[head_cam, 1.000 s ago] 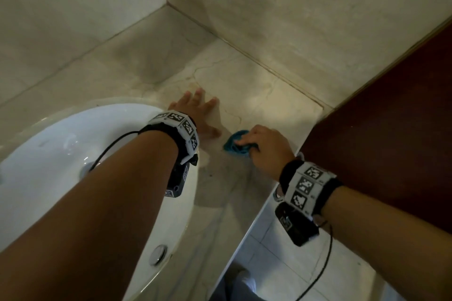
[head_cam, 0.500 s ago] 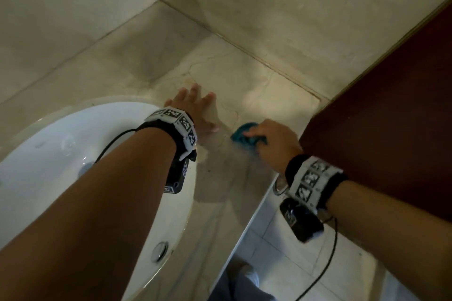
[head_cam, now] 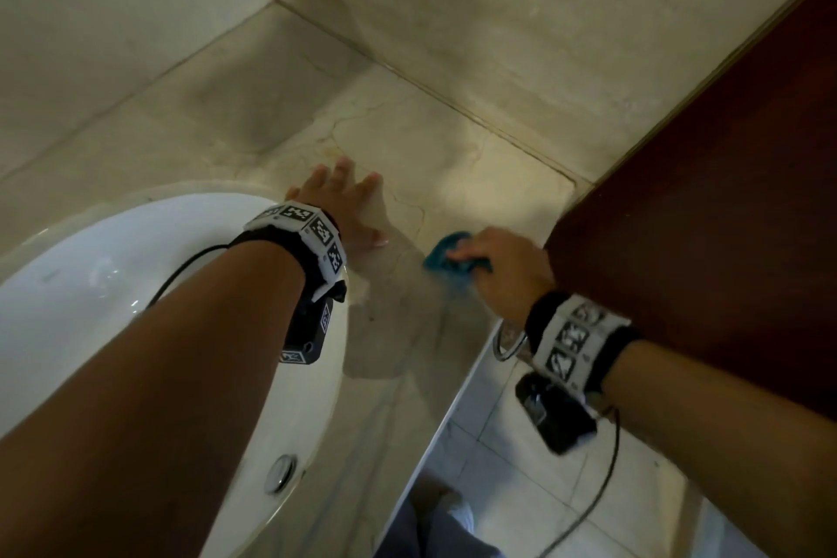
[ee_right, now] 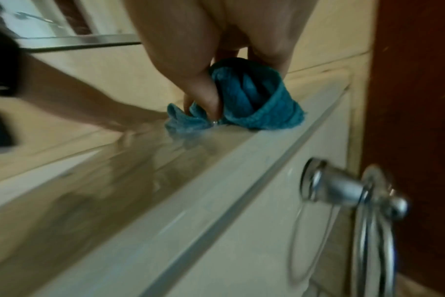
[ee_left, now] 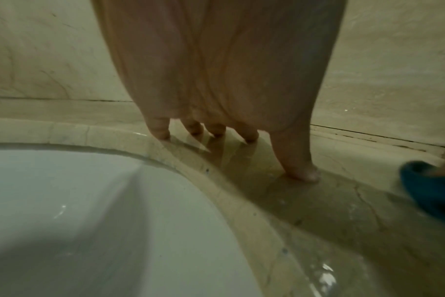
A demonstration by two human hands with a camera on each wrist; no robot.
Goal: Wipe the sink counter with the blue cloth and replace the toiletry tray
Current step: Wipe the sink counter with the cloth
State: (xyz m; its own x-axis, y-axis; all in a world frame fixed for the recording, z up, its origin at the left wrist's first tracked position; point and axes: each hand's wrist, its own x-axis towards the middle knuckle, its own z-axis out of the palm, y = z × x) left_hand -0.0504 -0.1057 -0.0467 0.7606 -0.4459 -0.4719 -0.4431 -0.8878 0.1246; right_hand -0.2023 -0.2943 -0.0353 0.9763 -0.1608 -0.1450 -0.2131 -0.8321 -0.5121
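My right hand (head_cam: 502,267) grips the bunched blue cloth (head_cam: 446,258) and presses it on the beige marble counter (head_cam: 453,168) near its right front edge, beside the brown door. In the right wrist view the thumb and fingers pinch the blue cloth (ee_right: 254,100) against the wet stone. My left hand (head_cam: 339,204) rests flat on the counter just past the sink rim, fingers spread and straight; its fingertips (ee_left: 302,172) touch the stone in the left wrist view, where the cloth (ee_left: 432,188) shows at the right edge. No toiletry tray is in view.
A white oval sink (head_cam: 90,308) with a chrome drain knob (head_cam: 281,471) fills the left. A dark brown door (head_cam: 724,195) bounds the counter on the right. A chrome towel ring (ee_right: 363,201) hangs below the counter edge. Beige walls meet in the far corner.
My right hand has slid the cloth to the right along the counter, toward the door. The left hand has stayed planted beside the sink.
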